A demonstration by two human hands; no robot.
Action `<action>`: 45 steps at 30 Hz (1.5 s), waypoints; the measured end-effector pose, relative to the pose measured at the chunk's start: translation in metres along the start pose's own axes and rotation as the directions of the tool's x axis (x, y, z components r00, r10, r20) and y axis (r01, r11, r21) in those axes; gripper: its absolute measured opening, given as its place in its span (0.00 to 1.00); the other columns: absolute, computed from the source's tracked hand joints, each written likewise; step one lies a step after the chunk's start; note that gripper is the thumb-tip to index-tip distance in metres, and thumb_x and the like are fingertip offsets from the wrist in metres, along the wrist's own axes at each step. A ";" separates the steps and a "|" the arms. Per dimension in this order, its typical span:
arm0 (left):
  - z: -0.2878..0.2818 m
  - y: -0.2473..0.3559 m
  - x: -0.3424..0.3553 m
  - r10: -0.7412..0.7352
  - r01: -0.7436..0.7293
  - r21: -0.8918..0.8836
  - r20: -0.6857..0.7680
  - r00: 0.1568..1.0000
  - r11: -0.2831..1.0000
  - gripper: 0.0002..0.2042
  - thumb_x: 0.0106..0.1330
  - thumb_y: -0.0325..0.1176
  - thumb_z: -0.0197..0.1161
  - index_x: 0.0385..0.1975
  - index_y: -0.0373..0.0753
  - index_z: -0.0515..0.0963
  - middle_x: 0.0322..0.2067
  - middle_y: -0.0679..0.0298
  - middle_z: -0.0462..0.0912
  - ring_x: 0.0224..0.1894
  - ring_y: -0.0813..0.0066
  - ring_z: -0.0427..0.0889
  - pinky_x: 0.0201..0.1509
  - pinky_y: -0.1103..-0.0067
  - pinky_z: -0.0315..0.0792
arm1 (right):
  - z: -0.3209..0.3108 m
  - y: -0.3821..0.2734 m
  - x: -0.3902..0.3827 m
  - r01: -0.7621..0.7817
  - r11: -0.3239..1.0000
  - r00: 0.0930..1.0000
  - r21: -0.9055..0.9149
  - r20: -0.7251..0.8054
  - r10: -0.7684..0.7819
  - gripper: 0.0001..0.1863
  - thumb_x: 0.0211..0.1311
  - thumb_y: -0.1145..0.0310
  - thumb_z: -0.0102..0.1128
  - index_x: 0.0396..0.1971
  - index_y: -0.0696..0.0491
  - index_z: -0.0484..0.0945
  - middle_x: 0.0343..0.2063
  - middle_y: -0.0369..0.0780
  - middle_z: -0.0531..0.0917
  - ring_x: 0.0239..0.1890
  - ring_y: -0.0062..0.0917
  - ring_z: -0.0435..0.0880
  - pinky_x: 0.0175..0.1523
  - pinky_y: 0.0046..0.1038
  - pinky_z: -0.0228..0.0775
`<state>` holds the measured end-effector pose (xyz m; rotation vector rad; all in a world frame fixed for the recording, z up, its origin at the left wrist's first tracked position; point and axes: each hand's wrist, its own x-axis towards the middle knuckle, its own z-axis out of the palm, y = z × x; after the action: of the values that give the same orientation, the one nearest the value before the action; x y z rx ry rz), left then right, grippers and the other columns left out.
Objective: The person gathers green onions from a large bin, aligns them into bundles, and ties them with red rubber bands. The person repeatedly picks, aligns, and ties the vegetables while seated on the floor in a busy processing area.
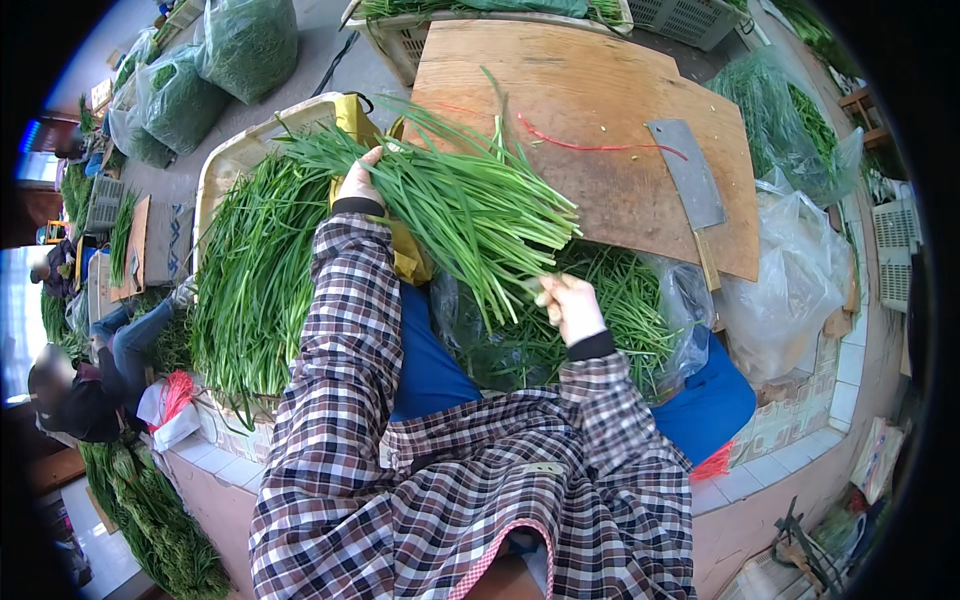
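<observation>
A loose bunch of garlic chives (470,205) lies across my left hand (362,180), which is closed round its leafy part. The pale cut ends fan out to the right. At those ends my right hand (568,303) is closed in a pinch, thumb and fingers together; what it grips is too small to make out. Below it, a clear plastic bag (684,300) between my knees is filled with green trimmings (620,315). Beside my left forearm, a cream crate (215,180) is heaped with more long chives (250,270).
Ahead stands a wooden board (590,80) bearing a cleaver (688,175) and red ties (590,145). White plastic bags (785,270) sit to its right. Stuffed green bags (250,50) stand far left, and another person (80,390) sits at the left.
</observation>
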<state>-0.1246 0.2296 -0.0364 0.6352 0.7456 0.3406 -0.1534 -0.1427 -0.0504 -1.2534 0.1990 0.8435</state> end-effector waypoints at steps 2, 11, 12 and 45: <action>-0.002 0.003 -0.003 -0.002 0.002 0.003 -0.017 1.000 1.000 0.13 0.60 0.37 0.59 0.42 0.37 0.77 0.40 0.58 0.82 0.39 0.59 0.81 0.49 0.63 0.75 | -0.025 -0.002 -0.016 -0.047 0.996 0.998 -0.078 0.040 0.050 0.09 0.64 0.72 0.51 0.34 0.60 0.79 0.20 0.37 0.81 0.11 0.10 0.65 0.15 0.11 0.53; -0.005 0.005 0.004 0.000 0.000 0.014 -0.039 0.999 1.000 0.11 0.60 0.33 0.59 0.41 0.36 0.77 0.39 0.58 0.82 0.40 0.59 0.81 0.49 0.64 0.75 | 0.005 -0.005 -0.015 -0.062 0.995 0.992 0.078 0.117 0.053 0.19 0.64 0.64 0.57 0.50 0.61 0.73 0.26 0.37 0.83 0.15 0.12 0.70 0.21 0.13 0.60; 0.005 0.002 -0.002 -0.016 0.016 -0.002 -0.049 0.999 1.000 0.11 0.60 0.32 0.59 0.41 0.36 0.77 0.39 0.57 0.82 0.40 0.59 0.81 0.49 0.65 0.75 | 0.010 0.004 -0.006 -0.050 0.982 0.994 0.180 0.106 0.031 0.17 0.64 0.66 0.57 0.46 0.61 0.75 0.24 0.37 0.83 0.15 0.12 0.70 0.21 0.13 0.60; 0.004 0.008 -0.015 0.002 -0.002 0.009 -0.018 1.000 1.000 0.11 0.60 0.31 0.60 0.40 0.34 0.77 0.37 0.57 0.82 0.38 0.62 0.81 0.48 0.68 0.76 | -0.009 -0.012 -0.036 0.049 0.970 0.998 -0.238 -0.018 -0.055 0.18 0.57 0.69 0.63 0.48 0.56 0.78 0.35 0.35 0.82 0.24 0.11 0.71 0.28 0.13 0.62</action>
<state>-0.1326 0.2267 -0.0209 0.6420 0.7641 0.3453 -0.1672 -0.1678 -0.0242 -1.4876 0.0848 0.8243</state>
